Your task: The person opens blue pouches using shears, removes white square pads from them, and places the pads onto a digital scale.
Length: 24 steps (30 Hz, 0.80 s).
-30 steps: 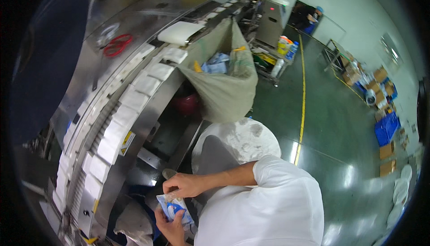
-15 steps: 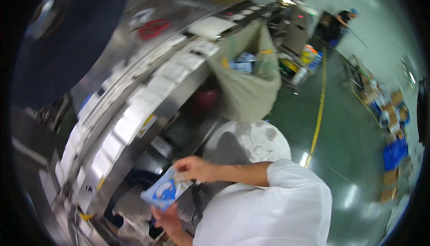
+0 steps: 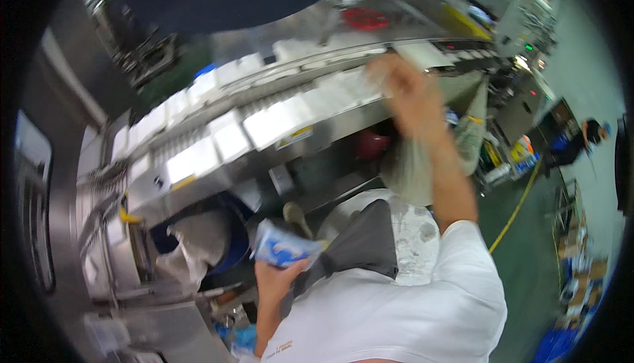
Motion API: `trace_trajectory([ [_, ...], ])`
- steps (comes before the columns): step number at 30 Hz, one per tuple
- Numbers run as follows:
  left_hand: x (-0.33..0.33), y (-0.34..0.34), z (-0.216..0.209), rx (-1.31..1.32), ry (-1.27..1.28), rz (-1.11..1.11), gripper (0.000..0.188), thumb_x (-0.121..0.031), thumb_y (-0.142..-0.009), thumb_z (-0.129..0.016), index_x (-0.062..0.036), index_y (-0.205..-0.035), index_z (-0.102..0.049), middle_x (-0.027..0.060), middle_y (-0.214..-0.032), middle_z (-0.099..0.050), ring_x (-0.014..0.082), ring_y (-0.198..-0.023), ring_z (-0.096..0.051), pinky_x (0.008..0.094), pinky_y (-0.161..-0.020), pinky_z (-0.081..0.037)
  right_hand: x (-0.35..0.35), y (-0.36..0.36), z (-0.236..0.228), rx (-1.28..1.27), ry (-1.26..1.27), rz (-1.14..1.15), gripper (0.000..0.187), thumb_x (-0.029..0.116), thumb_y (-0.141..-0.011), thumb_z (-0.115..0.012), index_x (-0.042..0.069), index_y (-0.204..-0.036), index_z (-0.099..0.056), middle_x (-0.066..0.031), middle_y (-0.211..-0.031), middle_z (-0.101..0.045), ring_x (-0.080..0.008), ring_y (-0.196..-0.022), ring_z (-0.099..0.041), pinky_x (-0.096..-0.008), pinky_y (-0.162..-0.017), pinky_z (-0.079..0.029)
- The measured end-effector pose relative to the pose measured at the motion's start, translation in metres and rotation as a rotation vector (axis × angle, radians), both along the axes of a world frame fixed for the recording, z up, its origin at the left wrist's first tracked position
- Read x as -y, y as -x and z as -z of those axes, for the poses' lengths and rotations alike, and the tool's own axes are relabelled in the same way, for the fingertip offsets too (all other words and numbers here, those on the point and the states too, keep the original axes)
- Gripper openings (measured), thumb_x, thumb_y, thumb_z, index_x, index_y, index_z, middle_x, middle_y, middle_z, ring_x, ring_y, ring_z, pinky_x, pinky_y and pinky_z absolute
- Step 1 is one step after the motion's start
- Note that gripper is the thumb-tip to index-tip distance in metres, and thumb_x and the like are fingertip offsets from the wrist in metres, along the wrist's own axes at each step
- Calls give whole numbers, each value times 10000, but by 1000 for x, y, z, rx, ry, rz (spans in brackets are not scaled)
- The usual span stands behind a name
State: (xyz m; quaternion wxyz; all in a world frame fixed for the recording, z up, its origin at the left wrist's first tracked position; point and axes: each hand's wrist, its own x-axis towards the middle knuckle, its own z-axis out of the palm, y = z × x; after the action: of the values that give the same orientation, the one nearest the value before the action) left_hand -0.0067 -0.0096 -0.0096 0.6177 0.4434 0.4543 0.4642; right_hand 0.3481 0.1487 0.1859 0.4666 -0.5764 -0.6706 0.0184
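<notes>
My left hand (image 3: 274, 280) is closed around the lower edge of a blue-and-white plastic packet (image 3: 282, 247), held low in front of my white shirt. My right hand (image 3: 404, 92) is stretched out over the far part of a conveyor (image 3: 330, 133), close to the row of white rectangular pads (image 3: 274, 124) on it. Motion smears its fingers, so I cannot see whether it touches a pad or holds anything. More white pads (image 3: 162, 117) lie in a second row behind.
A large beige sack (image 3: 413, 175) hangs by the conveyor, partly behind my right arm. A round white surface (image 3: 417, 231) stands before me. A blue bin (image 3: 241, 234) sits under the conveyor at the left. A person (image 3: 584, 142) is far right, near cardboard boxes (image 3: 581, 277).
My right hand has let go of the packet and swung up and away over the conveyor. My left hand keeps the packet. The view has turned to the left.
</notes>
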Motion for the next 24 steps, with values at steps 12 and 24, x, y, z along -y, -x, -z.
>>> trace_trajectory([
  [12, 11, 1, -10, 238, 41, 47, 796, 83, -787, -819, -18, -1448, -386, 113, -1309, -592, 231, -1202, -630, 399, -1066, -516, -217, -74, -90, 931, 318, 138, 398, 373, -836, -781, 23, -1021, -745, -205, -914, -725, -331, -821, -701, -429, -674, -529],
  [24, -9, 15, -23, 170, -65, -92, 846, -34, -766, -876, -27, -1466, -401, 98, -1291, -608, 210, -1182, -637, 394, -1052, -519, 4, -124, -89, 278, 46, 140, 397, 154, -940, -734, -39, -1275, -644, -79, -1077, -729, -130, -925, -659, -284, -833, -533],
])
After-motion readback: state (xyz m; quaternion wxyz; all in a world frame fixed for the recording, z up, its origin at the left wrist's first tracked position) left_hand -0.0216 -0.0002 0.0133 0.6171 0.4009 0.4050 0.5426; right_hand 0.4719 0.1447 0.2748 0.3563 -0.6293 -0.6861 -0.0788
